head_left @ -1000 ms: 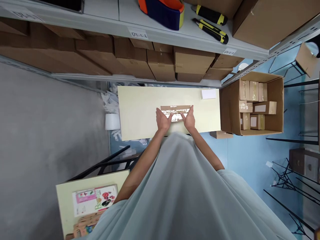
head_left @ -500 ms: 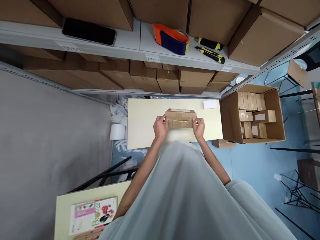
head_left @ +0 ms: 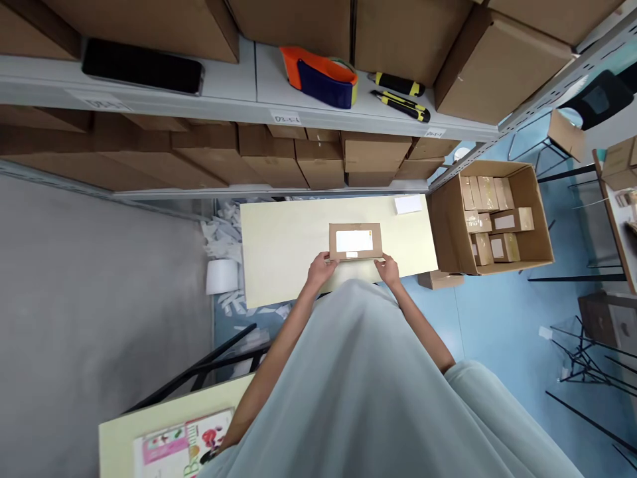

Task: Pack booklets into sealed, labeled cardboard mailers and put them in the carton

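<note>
A small brown cardboard box with a white label on its upper face is at the near side of the cream table, label side toward me. My left hand pinches its near left corner. At the near right corner, the thumb and fingers of my right hand are closed on the box's edge. Whether the box rests fully on the table or is slightly raised, I cannot tell. A small white stack of labels or paper lies at the table's far right corner.
Right of the table stands a large open carton holding several small taped boxes. Overhead, a grey shelf carries a black phone, an orange and blue tape dispenser and two cutters. A white roll sits left.
The box has tipped so its labelled face now shows instead of its taped side. Both hands have come down to its near corners. The whole view has shifted slightly.
</note>
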`<action>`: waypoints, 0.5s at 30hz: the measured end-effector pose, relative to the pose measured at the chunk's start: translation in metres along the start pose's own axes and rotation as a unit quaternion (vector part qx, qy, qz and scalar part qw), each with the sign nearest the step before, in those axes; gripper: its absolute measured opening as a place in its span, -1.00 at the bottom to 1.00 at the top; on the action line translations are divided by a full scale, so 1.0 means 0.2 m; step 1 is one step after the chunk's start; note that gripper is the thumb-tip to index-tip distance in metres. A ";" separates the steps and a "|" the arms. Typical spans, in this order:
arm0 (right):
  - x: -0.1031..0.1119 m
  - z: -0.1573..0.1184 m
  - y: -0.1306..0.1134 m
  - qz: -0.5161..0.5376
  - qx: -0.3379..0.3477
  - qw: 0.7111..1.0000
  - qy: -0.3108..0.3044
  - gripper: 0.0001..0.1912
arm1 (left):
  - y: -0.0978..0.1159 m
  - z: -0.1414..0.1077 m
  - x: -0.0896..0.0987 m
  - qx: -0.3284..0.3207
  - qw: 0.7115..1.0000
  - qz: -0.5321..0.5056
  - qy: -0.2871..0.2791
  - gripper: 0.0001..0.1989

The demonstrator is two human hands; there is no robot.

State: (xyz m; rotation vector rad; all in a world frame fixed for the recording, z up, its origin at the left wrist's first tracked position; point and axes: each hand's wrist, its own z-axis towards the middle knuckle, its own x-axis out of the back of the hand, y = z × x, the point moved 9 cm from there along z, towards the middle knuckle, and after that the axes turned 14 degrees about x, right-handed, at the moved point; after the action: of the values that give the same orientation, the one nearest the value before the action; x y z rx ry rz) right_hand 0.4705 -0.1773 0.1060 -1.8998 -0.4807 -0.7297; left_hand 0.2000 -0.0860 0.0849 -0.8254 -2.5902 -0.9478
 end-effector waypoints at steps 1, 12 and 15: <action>-0.02 -0.01 0.01 0.003 -0.006 1.000 -0.004 -0.63 | 0.00 0.01 -0.01 -0.001 1.000 0.006 -0.005 -0.62; 0.05 -0.08 0.12 0.068 -0.050 0.995 0.057 -0.51 | 0.12 -0.05 0.07 -0.058 0.997 0.048 -0.006 -0.63; 0.08 -0.08 0.14 0.089 -0.053 0.991 0.082 -0.55 | 0.23 -0.05 0.08 -0.067 0.997 0.030 0.000 -0.69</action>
State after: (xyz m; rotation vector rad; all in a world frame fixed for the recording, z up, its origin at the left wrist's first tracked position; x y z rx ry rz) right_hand 0.4957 -0.2037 0.1030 -1.9316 -0.1704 -0.7986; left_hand 0.2148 -0.0583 0.1226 -0.9326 -2.5083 -1.1140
